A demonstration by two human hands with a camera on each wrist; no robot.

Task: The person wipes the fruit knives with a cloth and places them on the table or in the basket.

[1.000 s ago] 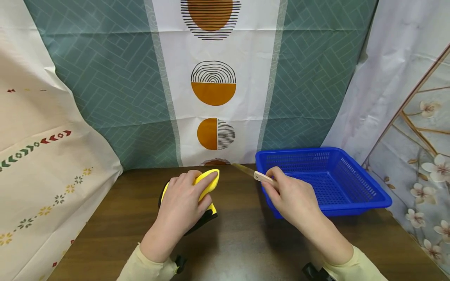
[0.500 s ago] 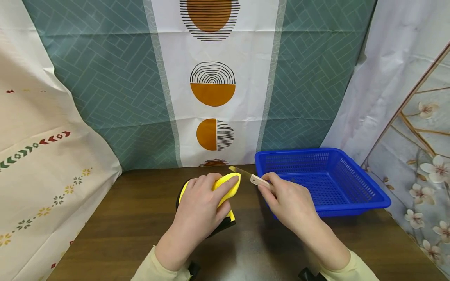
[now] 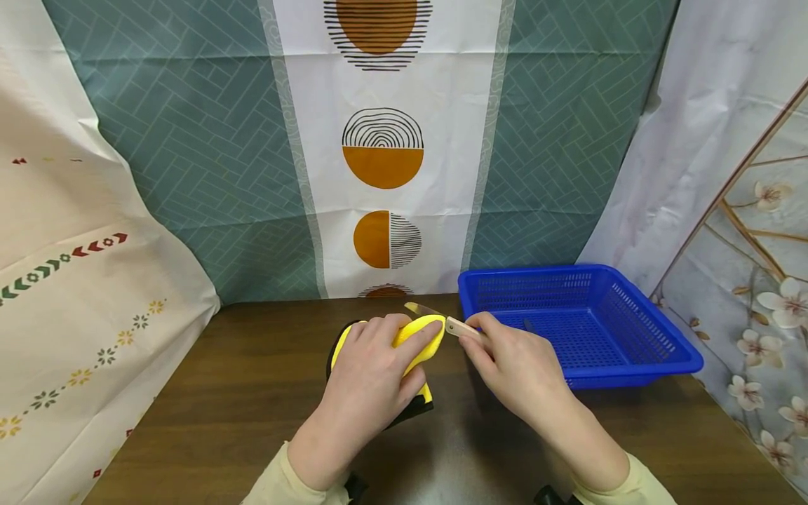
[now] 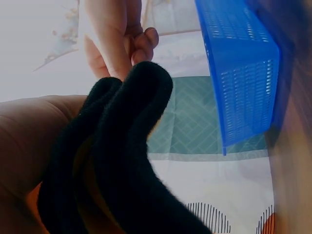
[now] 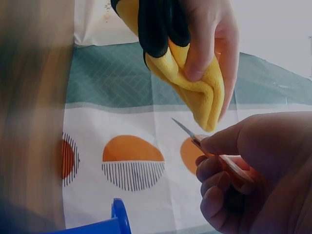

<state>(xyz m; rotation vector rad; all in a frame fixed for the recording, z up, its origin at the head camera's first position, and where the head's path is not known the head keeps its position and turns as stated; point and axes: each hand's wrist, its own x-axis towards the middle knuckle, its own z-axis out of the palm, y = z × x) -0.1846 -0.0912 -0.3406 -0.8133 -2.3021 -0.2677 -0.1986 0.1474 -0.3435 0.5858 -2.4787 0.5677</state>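
My left hand (image 3: 369, 382) grips a folded yellow cloth (image 3: 432, 344) with thick black edging, its index finger along the top of the fold. In the left wrist view the black edging (image 4: 129, 146) fills the middle. My right hand (image 3: 524, 361) holds a small knife (image 3: 462, 328) by its pale riveted handle, thumb and index finger near the blade end. The bare blade (image 3: 424, 309) points left, just beyond the cloth in the head view. In the right wrist view the blade (image 5: 183, 127) lies below the cloth's tip (image 5: 207, 119), with a small gap showing.
A blue perforated basket (image 3: 663, 368) stands at the right rear of the brown wooden table (image 3: 252, 407). A small dark object (image 3: 529, 325) shows inside it, partly behind my right hand. A patterned curtain (image 3: 435, 175) hangs along the table's back edge, with light fabric on both sides.
My left hand has moved right with the cloth, up close to the knife. My right hand has shifted slightly left and down, still holding the knife.
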